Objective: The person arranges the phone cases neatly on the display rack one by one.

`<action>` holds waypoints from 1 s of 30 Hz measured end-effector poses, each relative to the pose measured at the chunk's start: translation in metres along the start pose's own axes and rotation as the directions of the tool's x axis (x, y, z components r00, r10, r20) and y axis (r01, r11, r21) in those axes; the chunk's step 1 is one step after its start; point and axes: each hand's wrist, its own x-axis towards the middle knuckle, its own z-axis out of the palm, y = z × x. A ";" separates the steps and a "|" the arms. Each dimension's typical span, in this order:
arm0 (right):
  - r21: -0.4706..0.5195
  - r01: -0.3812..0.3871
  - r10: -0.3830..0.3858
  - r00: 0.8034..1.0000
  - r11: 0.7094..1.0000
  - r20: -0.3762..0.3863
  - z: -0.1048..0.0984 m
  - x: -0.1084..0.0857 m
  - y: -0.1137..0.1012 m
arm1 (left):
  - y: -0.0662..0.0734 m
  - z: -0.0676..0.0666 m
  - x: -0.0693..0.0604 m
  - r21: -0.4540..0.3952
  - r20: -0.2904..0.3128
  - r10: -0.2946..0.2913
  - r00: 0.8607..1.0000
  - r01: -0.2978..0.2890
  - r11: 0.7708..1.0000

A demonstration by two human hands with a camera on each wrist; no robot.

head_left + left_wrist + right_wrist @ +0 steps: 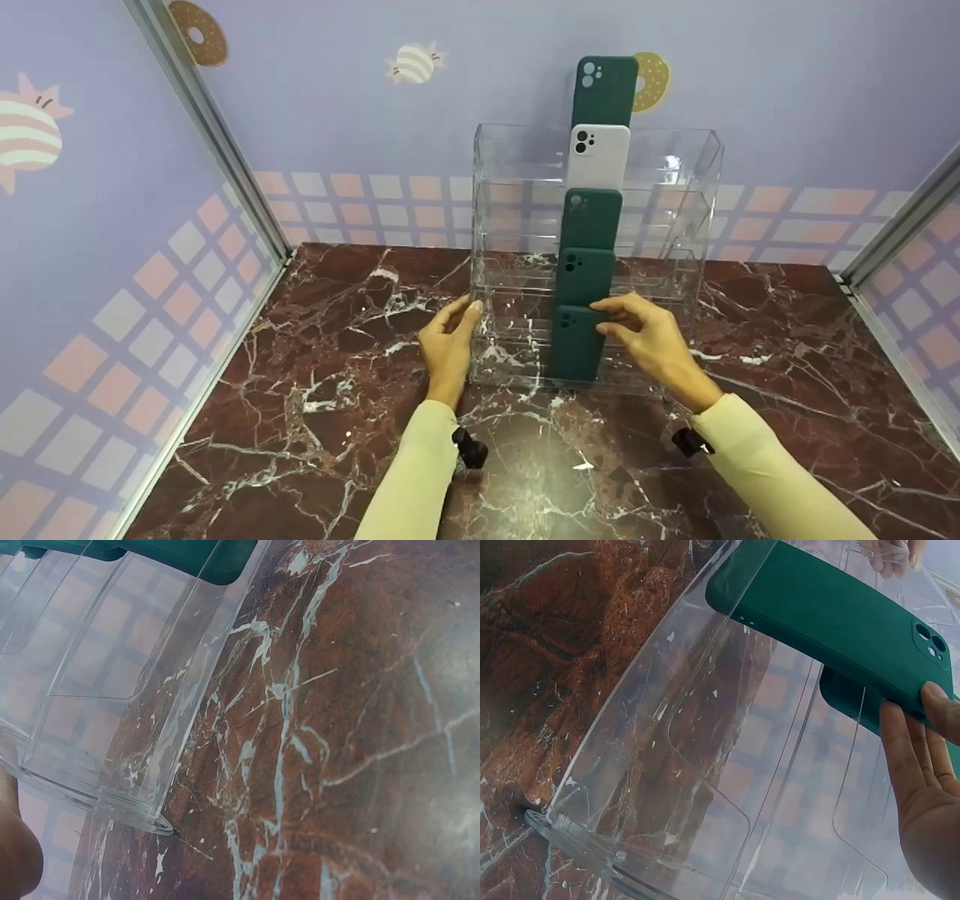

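Observation:
A clear stepped display rack (510, 352) stands on the marbled tabletop, holding a column of phone cases one behind another. My right hand (651, 341) pinches the right edge of the lowest, front green phone case (577, 349) between thumb and fingers. In the right wrist view, the thumb lies on the back of that green phone case (832, 611), near its camera cutouts, with fingers underneath. My left hand (448, 345) holds the rack's left side edge; in the left wrist view only part of the left hand (19, 855) shows beside the clear wall.
Behind the front case rise two green phone cases (585, 277), (591, 221), then a white one (600, 161) and a top green phone case (613, 94). Patterned purple walls (337, 112) enclose the marbled tabletop (315, 442) at the back and sides.

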 end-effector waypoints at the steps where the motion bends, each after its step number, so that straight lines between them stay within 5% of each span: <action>1: -0.001 -0.001 0.001 1.000 1.000 0.002 0.000 0.000 0.000 | 0.000 0.000 0.000 -0.001 -0.001 0.001 1.000 -0.001 1.000; 30: -0.050 0.053 -0.054 0.998 0.997 -0.024 0.001 -0.001 0.014 | 0.000 0.001 0.000 0.016 -0.008 0.004 1.000 -0.004 1.000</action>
